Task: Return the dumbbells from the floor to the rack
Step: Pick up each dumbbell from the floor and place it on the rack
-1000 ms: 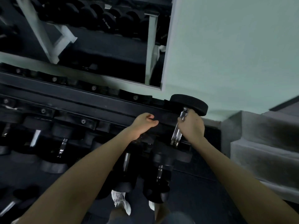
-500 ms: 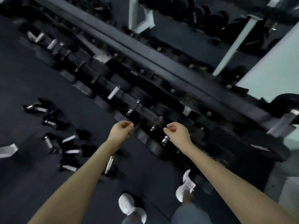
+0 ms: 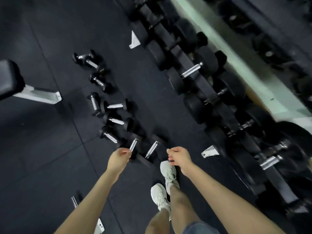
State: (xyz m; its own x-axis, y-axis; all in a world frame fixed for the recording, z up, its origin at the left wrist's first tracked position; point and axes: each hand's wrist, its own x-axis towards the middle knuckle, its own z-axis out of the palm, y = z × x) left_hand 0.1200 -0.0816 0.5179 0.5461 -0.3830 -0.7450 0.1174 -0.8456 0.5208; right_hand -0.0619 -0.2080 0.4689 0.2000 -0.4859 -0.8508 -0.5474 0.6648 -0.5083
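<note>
Several black dumbbells with chrome handles lie scattered on the dark rubber floor, from one at the far end [image 3: 87, 60] down to two near my hands [image 3: 133, 144] [image 3: 151, 149]. The dumbbell rack [image 3: 224, 114] runs along the right side, loaded with bigger black dumbbells [image 3: 192, 70]. My left hand [image 3: 119, 157] hangs above the nearest floor dumbbell with fingers loosely curled and holds nothing. My right hand [image 3: 179, 158] hovers over my shoe, also loosely curled and holding nothing.
A bench [image 3: 10, 78] with a white metal foot [image 3: 38, 96] stands at the left. White rack feet [image 3: 134, 41] [image 3: 210, 152] jut onto the floor. My white shoes [image 3: 168, 173] stand between the floor dumbbells and the rack. Another chrome handle [image 3: 74, 201] shows beside my left forearm.
My right hand has let go of a dumbbell on the rack. Both hands pulled back from the rack, and the view swung left and down to the dumbbells on the floor.
</note>
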